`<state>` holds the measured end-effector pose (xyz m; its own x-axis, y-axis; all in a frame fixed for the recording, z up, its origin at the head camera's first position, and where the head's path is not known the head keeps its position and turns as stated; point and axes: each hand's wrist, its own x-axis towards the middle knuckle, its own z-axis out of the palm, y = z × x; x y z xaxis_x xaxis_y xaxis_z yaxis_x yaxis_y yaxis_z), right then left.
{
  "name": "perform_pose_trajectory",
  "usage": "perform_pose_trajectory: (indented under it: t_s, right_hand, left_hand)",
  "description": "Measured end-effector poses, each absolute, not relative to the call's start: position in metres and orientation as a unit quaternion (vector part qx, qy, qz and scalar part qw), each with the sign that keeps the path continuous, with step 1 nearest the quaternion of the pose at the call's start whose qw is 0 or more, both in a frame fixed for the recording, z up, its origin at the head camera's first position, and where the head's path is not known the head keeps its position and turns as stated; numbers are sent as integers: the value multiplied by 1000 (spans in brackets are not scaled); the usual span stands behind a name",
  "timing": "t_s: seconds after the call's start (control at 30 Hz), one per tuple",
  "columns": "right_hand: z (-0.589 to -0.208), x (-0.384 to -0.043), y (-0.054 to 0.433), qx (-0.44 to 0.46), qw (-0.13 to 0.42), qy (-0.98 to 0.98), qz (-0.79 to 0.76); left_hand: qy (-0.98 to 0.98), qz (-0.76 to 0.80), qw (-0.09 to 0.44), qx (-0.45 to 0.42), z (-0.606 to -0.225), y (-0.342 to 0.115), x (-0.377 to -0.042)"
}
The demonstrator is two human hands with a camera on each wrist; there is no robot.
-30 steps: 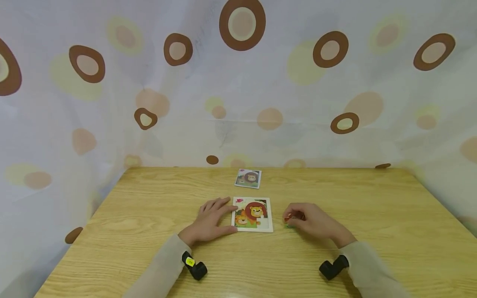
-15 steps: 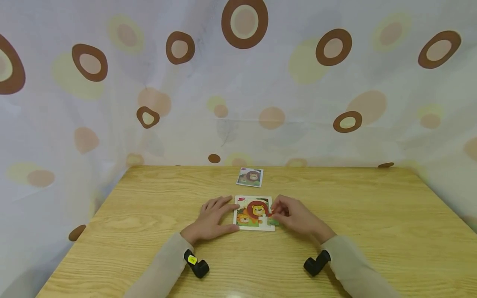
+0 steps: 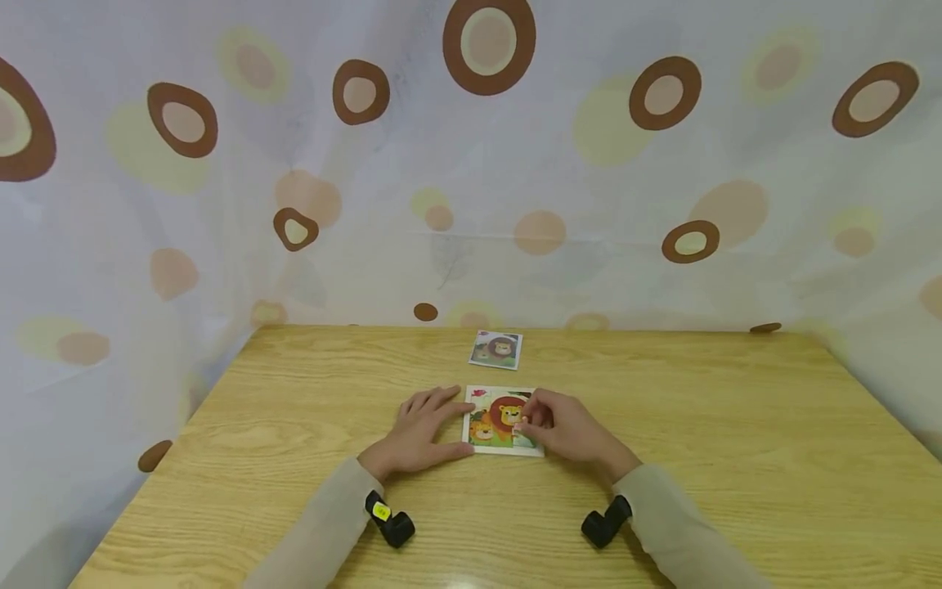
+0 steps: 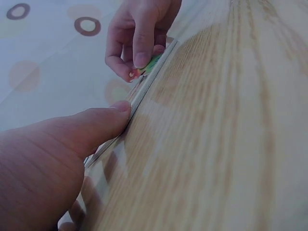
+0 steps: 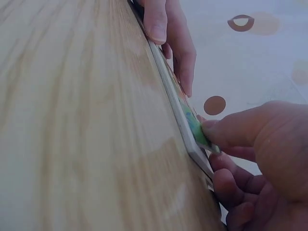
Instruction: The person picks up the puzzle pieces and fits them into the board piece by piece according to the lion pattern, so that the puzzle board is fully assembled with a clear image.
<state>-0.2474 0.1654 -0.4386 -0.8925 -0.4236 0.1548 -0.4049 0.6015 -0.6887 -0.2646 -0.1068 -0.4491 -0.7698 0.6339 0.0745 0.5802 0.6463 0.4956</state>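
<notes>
A lion jigsaw puzzle in a white frame (image 3: pixel 495 451) lies flat on the wooden table. My left hand (image 3: pixel 415 433) has its fingers spread, with thumb and forefinger touching the frame's left side. Over the lower right part of the puzzle, my right hand (image 3: pixel 570 429) pinches a puzzle piece (image 5: pixel 196 129) between thumb and fingers. Green and some red show on that piece (image 4: pixel 150 66) in the left wrist view, where it is tilted just above the frame. The right fingers hide part of the puzzle's right side in the head view.
Behind the puzzle lies a small square card (image 3: pixel 496 349) with a similar lion picture. The wooden table (image 3: pixel 699 409) reaches back to a patterned cloth (image 3: pixel 486 270). Black cameras (image 3: pixel 390 521) sit on both wrists.
My right hand has moved left, carrying the puzzle piece from the table beside the frame to over the puzzle's lower right. The left hand stays at the frame's left side.
</notes>
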Motion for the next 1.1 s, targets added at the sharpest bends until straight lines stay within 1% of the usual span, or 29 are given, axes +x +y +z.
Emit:
perform_pose_trajectory:
  t_s: [0.2,0.33,0.5,0.73,0.83,0.97,1.1]
  right_hand:
    - [-435,-243,166,-218,1,901,-375]
    - [-435,-243,169,-220,-10,907,-359]
    - [-439,-244,168,-230,-9,913,-337]
    - [-430,-237,151,-215,-39,948,-232]
    - [-425,-232,145,-204,-42,958,-198]
    - [-427,-227,148,-197,-40,957,-210]
    - [-435,-229,157,-223,-32,944,-241]
  left_hand:
    - [905,248,54,342,-449,-102,-266]
    - [902,256,56,343,-450,-99,-267]
    - [906,250,57,338,-452,-102,-267]
    - [906,250,50,337,-450,-107,-267]
    - [906,253,48,337,-451,-107,-267]
    - [900,261,54,344,-452,-104,-267]
    - [903,256,55,340,-455,-103,-266]
